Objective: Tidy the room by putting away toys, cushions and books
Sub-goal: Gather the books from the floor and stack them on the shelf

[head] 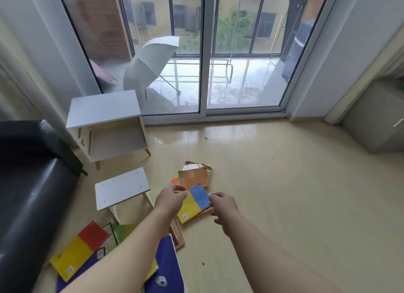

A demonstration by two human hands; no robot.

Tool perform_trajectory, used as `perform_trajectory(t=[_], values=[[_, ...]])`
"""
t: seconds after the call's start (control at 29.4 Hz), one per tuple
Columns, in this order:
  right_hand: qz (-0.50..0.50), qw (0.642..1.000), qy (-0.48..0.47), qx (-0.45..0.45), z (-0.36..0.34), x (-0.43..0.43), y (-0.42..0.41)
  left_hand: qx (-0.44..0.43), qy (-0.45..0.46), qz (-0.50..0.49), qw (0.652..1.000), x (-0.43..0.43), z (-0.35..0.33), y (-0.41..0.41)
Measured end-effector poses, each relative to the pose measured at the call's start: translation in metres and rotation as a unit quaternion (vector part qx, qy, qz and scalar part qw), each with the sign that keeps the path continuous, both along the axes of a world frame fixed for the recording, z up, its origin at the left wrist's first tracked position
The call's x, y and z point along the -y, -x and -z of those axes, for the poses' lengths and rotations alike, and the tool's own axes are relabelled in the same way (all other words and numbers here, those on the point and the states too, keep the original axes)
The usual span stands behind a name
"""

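Note:
A yellow and blue book (195, 203) is held low over the floor on top of an orange book whose edge (206, 211) shows beneath it. My left hand (169, 198) pinches its left edge, and my right hand (224, 205) pinches the blue right edge. Just beyond lie an orange-brown book (194, 177) and crumpled paper (197, 164). Near my left arm a red and yellow book (79, 250), a green book (122, 229) and a brown book (177, 234) lie on the floor. A purple cushion (167, 262) lies under my left forearm.
A white open cabinet (105, 115) stands by the glass sliding door (205, 73), with a small white stool (122, 191) in front of it. A black sofa (28, 183) fills the left side. A grey cabinet (376, 122) stands at the right wall.

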State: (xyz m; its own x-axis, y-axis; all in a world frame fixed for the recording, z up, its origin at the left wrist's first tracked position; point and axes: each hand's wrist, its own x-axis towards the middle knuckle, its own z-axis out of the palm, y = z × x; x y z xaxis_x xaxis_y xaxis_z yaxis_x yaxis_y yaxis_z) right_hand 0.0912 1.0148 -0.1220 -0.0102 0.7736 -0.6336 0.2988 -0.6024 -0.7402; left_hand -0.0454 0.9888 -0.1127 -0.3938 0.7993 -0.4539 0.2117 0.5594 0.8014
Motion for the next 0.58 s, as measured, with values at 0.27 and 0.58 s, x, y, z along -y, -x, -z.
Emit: perform_trajectory(t=[0.27,0.58], values=[[-0.031,0.999,-0.005,-0.009,-0.001,-0.151,-0.006,0.019,-0.008,-0.028,0.999,-0.154,0.013,-0.011],[-0.046,0.999,0.000,-0.014,-0.011,-0.334,0.043,0.006,-0.009,-0.026,1.000,-0.332,0.002,0.031]])
